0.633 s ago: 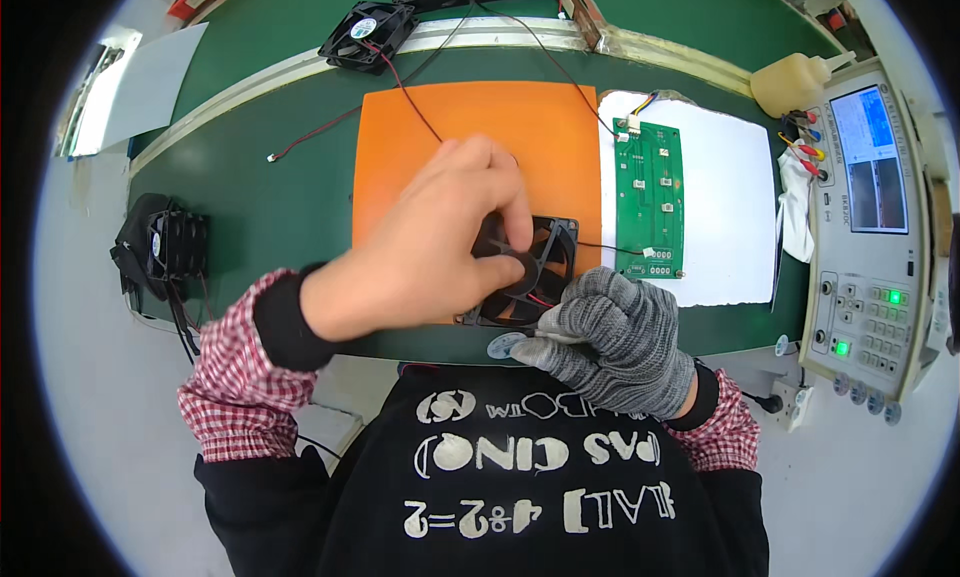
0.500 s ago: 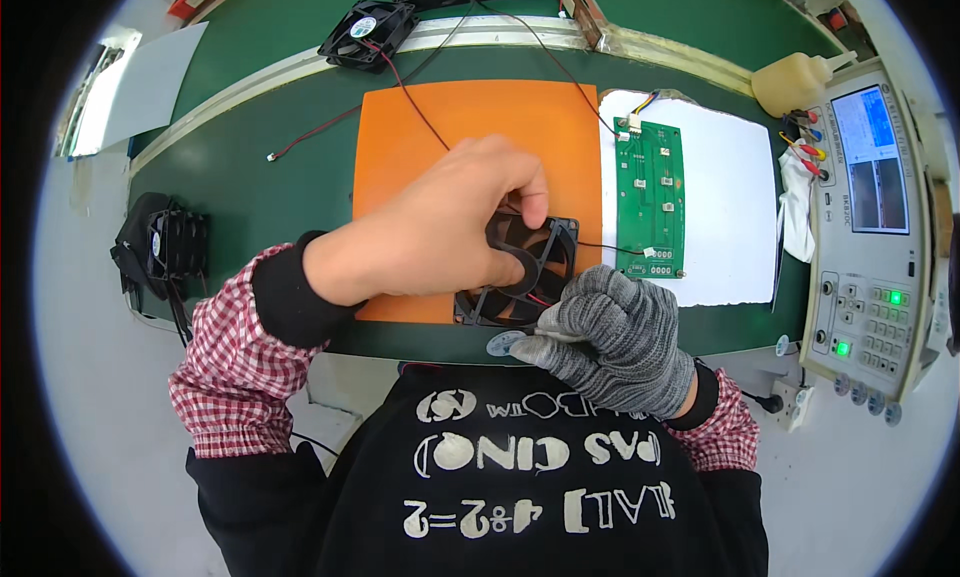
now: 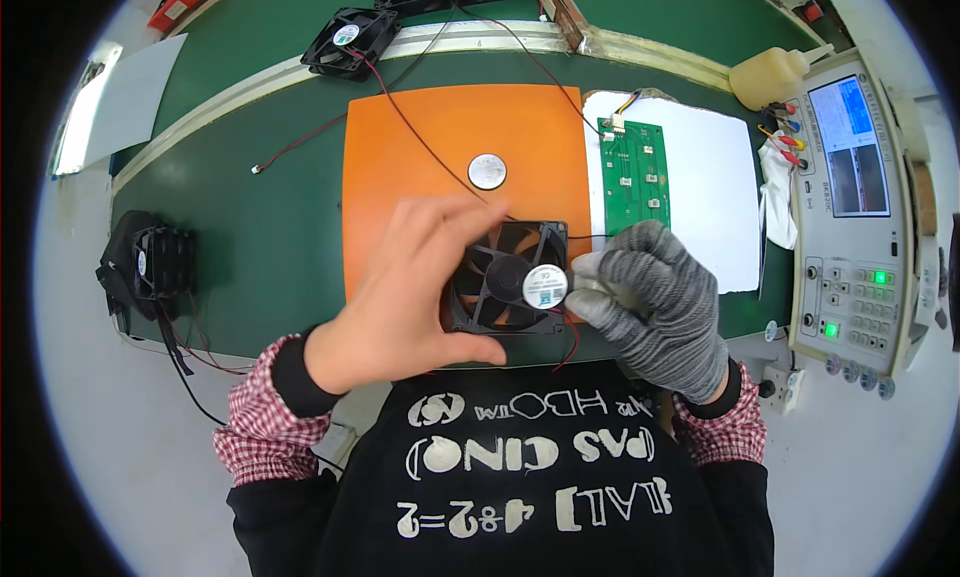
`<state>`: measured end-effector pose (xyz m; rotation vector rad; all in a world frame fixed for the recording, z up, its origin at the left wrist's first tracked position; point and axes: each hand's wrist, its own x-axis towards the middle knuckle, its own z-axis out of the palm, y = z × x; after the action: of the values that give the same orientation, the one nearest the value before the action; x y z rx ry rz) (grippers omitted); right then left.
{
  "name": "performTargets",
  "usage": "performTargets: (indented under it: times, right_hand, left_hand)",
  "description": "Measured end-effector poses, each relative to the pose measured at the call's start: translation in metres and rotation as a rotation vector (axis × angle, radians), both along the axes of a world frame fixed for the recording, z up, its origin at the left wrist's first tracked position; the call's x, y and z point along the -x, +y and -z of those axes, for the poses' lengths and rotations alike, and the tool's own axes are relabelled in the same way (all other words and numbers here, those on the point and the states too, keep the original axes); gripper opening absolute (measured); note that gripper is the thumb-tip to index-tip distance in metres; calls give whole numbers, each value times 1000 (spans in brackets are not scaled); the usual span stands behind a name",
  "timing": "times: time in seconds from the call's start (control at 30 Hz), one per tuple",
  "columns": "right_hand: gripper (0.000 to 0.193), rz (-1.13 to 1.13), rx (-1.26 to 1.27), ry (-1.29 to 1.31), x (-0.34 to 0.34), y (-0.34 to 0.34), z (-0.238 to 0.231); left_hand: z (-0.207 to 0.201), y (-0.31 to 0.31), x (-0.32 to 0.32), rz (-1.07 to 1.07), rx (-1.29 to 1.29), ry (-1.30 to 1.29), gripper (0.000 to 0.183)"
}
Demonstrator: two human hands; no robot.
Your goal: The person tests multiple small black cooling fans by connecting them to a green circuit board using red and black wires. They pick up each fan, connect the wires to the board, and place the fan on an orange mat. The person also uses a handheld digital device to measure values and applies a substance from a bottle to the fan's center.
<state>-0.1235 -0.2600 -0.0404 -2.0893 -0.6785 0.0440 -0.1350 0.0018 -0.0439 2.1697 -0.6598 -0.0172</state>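
Note:
A black square cooling fan [image 3: 507, 278] lies near the front edge of the orange mat [image 3: 430, 127]. My bare left hand [image 3: 405, 292] spans its left side, fingers at the far edge and thumb by the near edge. Between the fingertips of my gloved right hand [image 3: 660, 307] is a round white label [image 3: 545, 287], held over the right part of the fan. The label does not sit centred on the fan's hub. Another round silvery disc [image 3: 487, 171] rests on the mat beyond the fan.
A green circuit board [image 3: 635, 172] lies on white foam [image 3: 715, 177] at right, beside a test instrument [image 3: 850, 207] and a cream bottle [image 3: 770, 80]. More fans [image 3: 350, 42] stand at the back; a fan stack [image 3: 165, 262] is at left. Wires cross the mat.
My left hand has moved from the fan's hub to its left side. My right hand has brought the label up from the near edge over the fan. The silvery disc now shows.

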Motion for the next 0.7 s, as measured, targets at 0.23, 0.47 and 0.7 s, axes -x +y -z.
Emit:
performTargets:
  times: [0.23, 0.47, 0.7]
  right_hand:
    - [24, -8, 160, -83, 3, 17, 5]
    - [23, -19, 157, -91, 2, 18, 6]
    - [23, -22, 167, -130, 3, 19, 7]
  left_hand:
    - [12, -8, 11, -75, -71, -99, 99]
    - [13, -7, 11, -70, -69, -113, 99]
    - [13, -8, 10, -66, -89, -133, 101]
